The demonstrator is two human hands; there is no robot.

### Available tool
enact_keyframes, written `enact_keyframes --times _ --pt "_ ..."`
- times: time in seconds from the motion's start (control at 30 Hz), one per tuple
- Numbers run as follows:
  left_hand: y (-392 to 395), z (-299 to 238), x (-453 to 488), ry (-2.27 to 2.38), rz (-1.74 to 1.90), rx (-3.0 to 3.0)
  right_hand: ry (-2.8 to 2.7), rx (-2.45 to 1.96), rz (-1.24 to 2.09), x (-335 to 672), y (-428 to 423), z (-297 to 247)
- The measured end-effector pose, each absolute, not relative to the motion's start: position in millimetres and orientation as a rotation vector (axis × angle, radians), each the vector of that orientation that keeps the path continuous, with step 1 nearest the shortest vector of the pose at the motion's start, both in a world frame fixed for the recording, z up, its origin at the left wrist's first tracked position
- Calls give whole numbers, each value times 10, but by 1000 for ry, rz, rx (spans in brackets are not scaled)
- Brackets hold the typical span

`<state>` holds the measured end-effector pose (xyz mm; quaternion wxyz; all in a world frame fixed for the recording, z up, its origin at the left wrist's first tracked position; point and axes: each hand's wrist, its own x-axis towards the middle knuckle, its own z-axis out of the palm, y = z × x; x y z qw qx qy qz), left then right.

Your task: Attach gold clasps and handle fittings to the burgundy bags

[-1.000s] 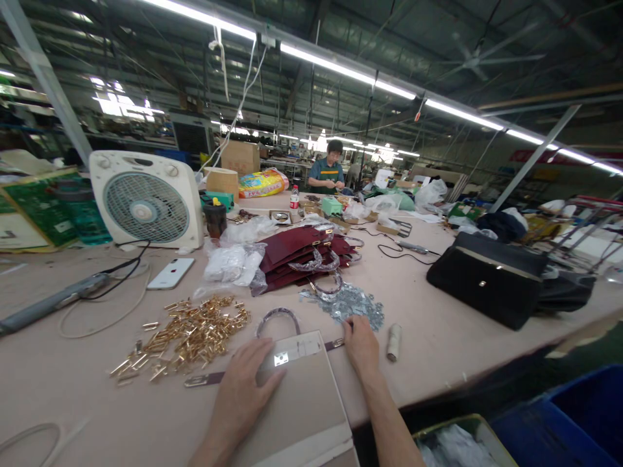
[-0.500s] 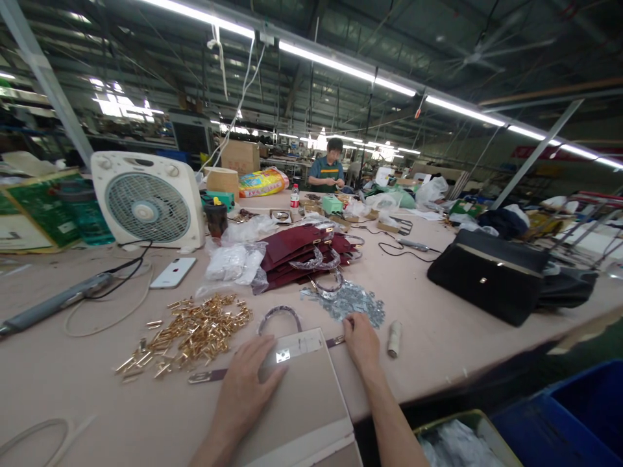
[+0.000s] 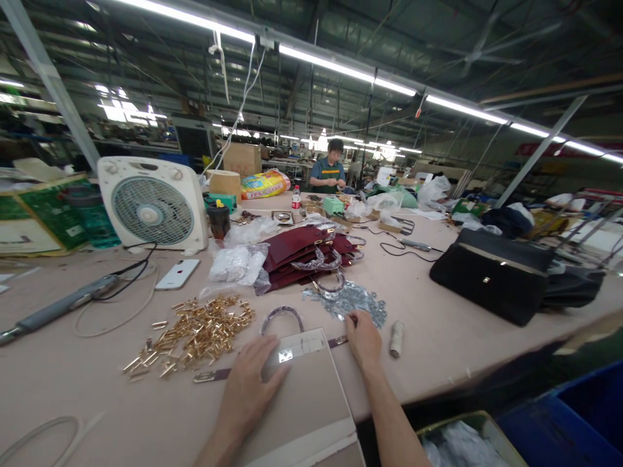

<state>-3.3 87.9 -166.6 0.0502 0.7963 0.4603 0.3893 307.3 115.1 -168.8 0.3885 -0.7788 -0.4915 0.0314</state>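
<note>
A beige bag panel (image 3: 311, 389) lies flat before me, with a small silver metal plate (image 3: 285, 355) near its top edge. My left hand (image 3: 250, 383) rests on the panel's left side, fingers spread and holding nothing. My right hand (image 3: 364, 337) is beyond the right edge, its fingers curled together at a pile of flat silver plates (image 3: 360, 301). What sits in that pinch is hidden. A dark red strap (image 3: 337, 341) sticks out towards the right hand; another strap with a gold buckle (image 3: 211, 375) emerges on the left. A wrapped handle (image 3: 282, 311) arches above the panel.
Gold-coloured metal fittings (image 3: 209, 334) lie heaped at left, near a phone (image 3: 178, 274) and a fan (image 3: 153, 204). Dark red bag pieces (image 3: 296, 256) are stacked behind. A thread spool (image 3: 396, 339) and black bag (image 3: 491, 275) stand right. A co-worker (image 3: 328, 172) is across the table.
The view has shifted slightly, so everything appears a little further right. Both hands keep nearly the same places, the right one still curled by the silver plates.
</note>
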Motion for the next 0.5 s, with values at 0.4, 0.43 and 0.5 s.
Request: enact_keyframes --times 0.4,0.43,0.5 --pt "674 -1299 259 1274 1026 2444 -919 -1591 272 3178 1040 -1722" --pt "686 -1278 334 1256 986 2446 -915 -1550 327 3166 1038 -1724" --pt "728 -1249 495 1248 892 2457 -918 -1475 410 3151 1044 -1729"
